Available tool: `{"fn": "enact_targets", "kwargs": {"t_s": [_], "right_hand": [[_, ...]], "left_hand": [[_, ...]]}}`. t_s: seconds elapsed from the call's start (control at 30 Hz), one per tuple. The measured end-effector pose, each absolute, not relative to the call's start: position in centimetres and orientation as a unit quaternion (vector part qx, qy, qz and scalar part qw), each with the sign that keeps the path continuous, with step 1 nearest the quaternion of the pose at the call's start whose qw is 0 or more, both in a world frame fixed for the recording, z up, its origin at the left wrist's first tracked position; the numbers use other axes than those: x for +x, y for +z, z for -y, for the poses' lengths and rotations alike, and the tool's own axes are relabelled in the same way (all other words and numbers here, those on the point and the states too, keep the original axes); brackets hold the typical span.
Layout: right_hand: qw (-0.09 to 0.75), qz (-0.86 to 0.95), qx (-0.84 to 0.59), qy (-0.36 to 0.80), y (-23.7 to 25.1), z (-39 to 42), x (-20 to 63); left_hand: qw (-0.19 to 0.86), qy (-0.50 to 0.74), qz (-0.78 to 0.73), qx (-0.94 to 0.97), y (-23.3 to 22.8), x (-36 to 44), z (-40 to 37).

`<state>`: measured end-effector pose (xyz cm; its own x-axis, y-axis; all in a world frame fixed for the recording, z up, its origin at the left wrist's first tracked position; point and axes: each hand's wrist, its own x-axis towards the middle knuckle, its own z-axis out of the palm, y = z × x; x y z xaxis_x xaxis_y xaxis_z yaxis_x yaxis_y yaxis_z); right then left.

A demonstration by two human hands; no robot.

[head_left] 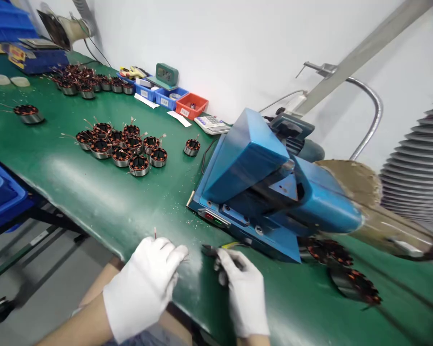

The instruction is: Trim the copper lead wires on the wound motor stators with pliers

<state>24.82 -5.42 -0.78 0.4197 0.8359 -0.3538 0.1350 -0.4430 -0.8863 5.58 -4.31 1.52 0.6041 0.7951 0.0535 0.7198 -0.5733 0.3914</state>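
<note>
Here, head view: a green counter (94, 192) is seen from above, with two white-gloved hands at its near edge.
Left hand (144, 283): the grip is curled over something on the counter edge; a thin wire end (155, 233) is seen sticking up just above the knuckles, but what is pinched is hidden by the glove.
Right hand (243, 298): the grip is pressed together around a small dark cutting tool (211, 250), whose tip is pointed toward the left hand; a yellow part is visible at its handle.
Blue machine (260, 192): it is set on the counter just behind the right hand.
Wound stators (122, 144): a cluster with copper windings is stood well apart from the hands, up the counter; one single stator (192, 147) is placed to its right.
Blurred stators (342, 274): more are seen at the right, near the machine.
Far wall: small bins (191, 105), a calculator (212, 124) and a clock (167, 74) are lined up.
</note>
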Motion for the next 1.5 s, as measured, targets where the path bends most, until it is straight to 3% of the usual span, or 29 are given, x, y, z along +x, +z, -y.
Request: {"fn": "enact_targets", "kwargs": {"t_s": [0.23,0.43,0.63,0.73,0.8,0.9,0.97,1.03,1.1,1.17,1.27,1.33,1.4,1.5], "right_hand": [[0.410,0.401,-0.706,0.416,-2.3,7.7,23.8],[0.448,0.661,-0.568,0.199,-5.3,9.2,23.3],[0.316,0.806,-0.499,-0.015,-3.2,7.6,24.0],[0.285,0.820,-0.494,-0.053,-2.2,7.1,23.8],[0.305,0.783,-0.539,0.052,-1.8,7.0,23.2],[0.322,0.610,-0.611,0.388,-1.2,6.8,22.1],[0.321,0.516,-0.601,0.519,-0.6,6.6,21.9],[0.339,0.497,-0.587,0.541,0.0,6.5,22.3],[0.364,0.500,-0.616,0.488,0.2,6.8,23.1],[0.375,0.567,-0.643,0.352,-0.2,7.4,23.7],[0.360,0.729,-0.573,0.104,-1.6,8.1,23.8],[0.353,0.755,-0.550,0.046,-2.2,8.2,23.1],[0.357,0.668,-0.630,0.173,-2.1,7.9,22.1],[0.315,0.421,-0.653,0.545,-0.8,7.1,21.1]], "left_hand": [[0.189,0.072,-0.481,0.853,1.6,6.7,4.3],[0.183,0.097,-0.485,0.849,1.0,7.0,4.0],[0.186,0.103,-0.444,0.870,0.9,6.4,3.7],[0.177,0.093,-0.427,0.882,0.8,6.2,3.7],[0.169,0.073,-0.420,0.889,0.7,6.2,3.7],[0.164,0.050,-0.408,0.897,0.9,6.3,3.7],[0.164,0.045,-0.404,0.899,1.1,6.3,3.7],[0.171,0.041,-0.411,0.895,1.3,6.4,3.7],[0.180,0.043,-0.415,0.891,1.4,6.3,3.7],[0.187,0.045,-0.415,0.889,1.3,6.3,3.6],[0.190,0.044,-0.413,0.890,1.0,6.2,3.5],[0.193,0.043,-0.411,0.890,0.8,6.2,3.5],[0.195,0.042,-0.408,0.891,0.7,6.2,3.5],[0.194,0.047,-0.412,0.889,0.6,6.3,3.6]]}}
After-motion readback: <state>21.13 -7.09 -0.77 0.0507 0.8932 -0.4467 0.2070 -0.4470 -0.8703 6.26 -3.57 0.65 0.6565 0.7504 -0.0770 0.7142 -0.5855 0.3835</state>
